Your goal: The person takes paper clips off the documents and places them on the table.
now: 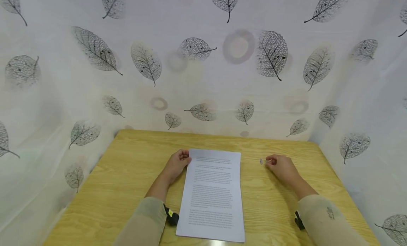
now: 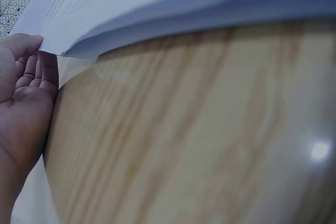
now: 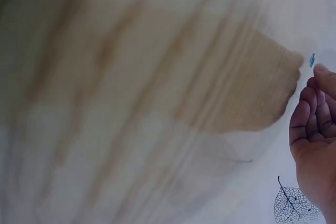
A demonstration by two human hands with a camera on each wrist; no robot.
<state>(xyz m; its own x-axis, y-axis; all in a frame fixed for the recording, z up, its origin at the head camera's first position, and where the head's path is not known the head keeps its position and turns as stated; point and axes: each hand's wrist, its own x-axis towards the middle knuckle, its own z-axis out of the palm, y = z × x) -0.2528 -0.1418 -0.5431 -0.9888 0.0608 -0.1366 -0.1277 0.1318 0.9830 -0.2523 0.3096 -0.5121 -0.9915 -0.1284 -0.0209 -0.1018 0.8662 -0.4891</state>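
A stack of printed white paper (image 1: 211,193) lies lengthwise before me on the wooden table (image 1: 127,189). My left hand (image 1: 176,165) pinches its far left corner between thumb and fingers. In the left wrist view the sheets (image 2: 157,3) bow up off the wood near that corner. To the right of the stack lies a small paper clip (image 1: 261,161). My right hand (image 1: 283,168) is just right of it, thumb and fingertips close together. A pale speck shows at those fingertips, too small to identify. The right wrist view has a blue clip (image 3: 312,60) just beyond the thumb tip.
A pale curtain (image 1: 203,83) with a leaf print surrounds the table at the back and both sides. Dark wrist cameras sit at my left cuff (image 1: 171,216) and right cuff (image 1: 299,221). Bare wood lies on both sides of the stack.
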